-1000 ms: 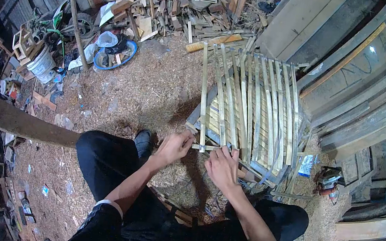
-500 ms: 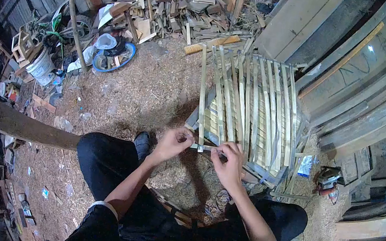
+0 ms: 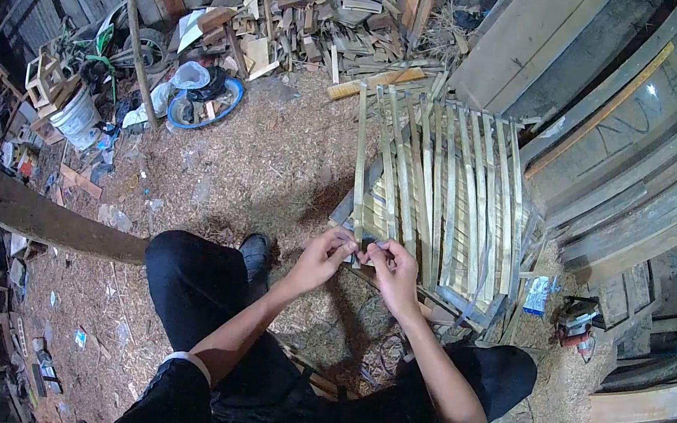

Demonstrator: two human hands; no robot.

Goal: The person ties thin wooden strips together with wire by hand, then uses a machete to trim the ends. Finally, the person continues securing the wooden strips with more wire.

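Observation:
A frame of long, pale wooden slats (image 3: 452,202) lies in front of me, right of centre. My left hand (image 3: 321,259) is closed at the near end of the leftmost slat (image 3: 362,163), thumb and fingers pinched together. Close on its right, my right hand (image 3: 392,273) is closed too, its fingertips almost meeting the left ones. Whatever is between the fingertips is too small to make out. Beneath the long slats, shorter crosswise strips show.
A wooden beam (image 3: 44,213) crosses the left side. Beyond the sawdust floor are a blue basin (image 3: 233,99), a white bucket (image 3: 74,119) and a heap of wood scraps (image 3: 305,21). Boards (image 3: 536,40) lean at the right.
Both hands have come closer together at the near end of the leftmost slat. The strip that spanned the gap between them no longer shows clearly. The view has shifted slightly.

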